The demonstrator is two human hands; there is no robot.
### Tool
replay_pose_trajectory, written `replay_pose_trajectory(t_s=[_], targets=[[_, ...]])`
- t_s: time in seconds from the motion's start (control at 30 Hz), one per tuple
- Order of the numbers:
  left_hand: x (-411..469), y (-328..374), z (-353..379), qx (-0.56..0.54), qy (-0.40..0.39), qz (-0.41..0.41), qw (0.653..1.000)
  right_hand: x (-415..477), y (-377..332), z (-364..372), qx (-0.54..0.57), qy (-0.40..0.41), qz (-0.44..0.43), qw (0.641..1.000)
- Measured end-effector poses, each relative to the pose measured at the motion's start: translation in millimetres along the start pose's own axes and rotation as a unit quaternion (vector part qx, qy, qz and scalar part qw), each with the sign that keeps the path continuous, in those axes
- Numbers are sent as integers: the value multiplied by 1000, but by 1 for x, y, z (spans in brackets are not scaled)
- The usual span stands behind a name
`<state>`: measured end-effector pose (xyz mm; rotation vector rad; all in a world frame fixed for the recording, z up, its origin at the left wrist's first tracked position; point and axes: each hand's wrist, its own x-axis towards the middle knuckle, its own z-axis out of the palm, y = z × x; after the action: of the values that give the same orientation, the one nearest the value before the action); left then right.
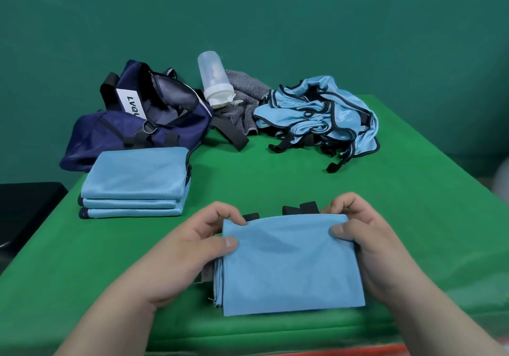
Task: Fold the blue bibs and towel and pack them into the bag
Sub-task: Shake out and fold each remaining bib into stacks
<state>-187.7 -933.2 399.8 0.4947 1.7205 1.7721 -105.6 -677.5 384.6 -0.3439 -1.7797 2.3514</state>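
Observation:
A folded light-blue bib (289, 267) lies on the green table near me, with black straps poking out at its far edge. My left hand (192, 242) pinches its far left corner, thumb on top. My right hand (366, 234) pinches its far right corner. A stack of folded blue bibs (135, 182) sits at the left. Behind that stack lies the navy bag (143, 119), unzipped. A heap of unfolded blue bibs (322, 116) with black trim lies at the back right. A grey striped towel (242, 99) is crumpled between the bag and the heap.
A translucent plastic bottle (213, 80) with a white cap stands tilted on the towel beside the bag. A black bag strap (231, 132) trails onto the green table (261, 171). A dark object (24, 207) sits beyond the table's left edge.

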Motion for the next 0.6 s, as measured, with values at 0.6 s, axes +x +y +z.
replay_pose_trajectory(t_s=[0.6], targets=[[-83, 28, -69, 4, 95, 6, 995, -5, 8, 97, -11, -124, -42, 991]])
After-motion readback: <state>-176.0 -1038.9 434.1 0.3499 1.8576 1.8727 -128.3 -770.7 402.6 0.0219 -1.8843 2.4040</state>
